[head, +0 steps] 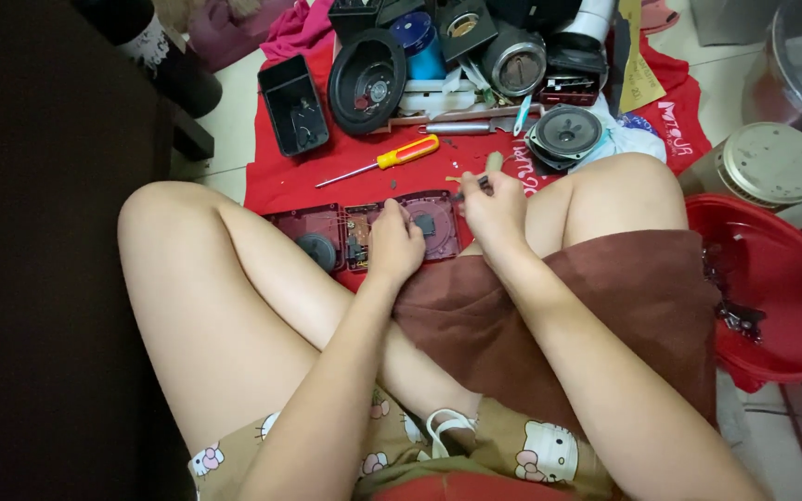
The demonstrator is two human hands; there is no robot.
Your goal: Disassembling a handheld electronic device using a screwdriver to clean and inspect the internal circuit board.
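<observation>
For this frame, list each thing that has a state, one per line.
Maroon device casing: opened, insides exposed, flat on red cloth.
Left hand: pressing on casing.
Right hand: gripping a small tool.
Yellow-handled screwdriver: lying unused.
Loose speaker: cone up.

yellow paper tag: a long, narrow yellowish slip with dark print, lying on the red cloth at its far right part, just right of the black parts pile.
white lettering on cloth: white printed marks on the red cloth's right edge, near the yellow paper tag and beside the knee.
patterned band: a white band with dark pattern round a dark cylinder, well left of the red cloth, at the top of the view.
blue can: a blue cylindrical container with a dark top, at the red cloth's far edge; any label is unreadable.
screens: none visible.
</observation>
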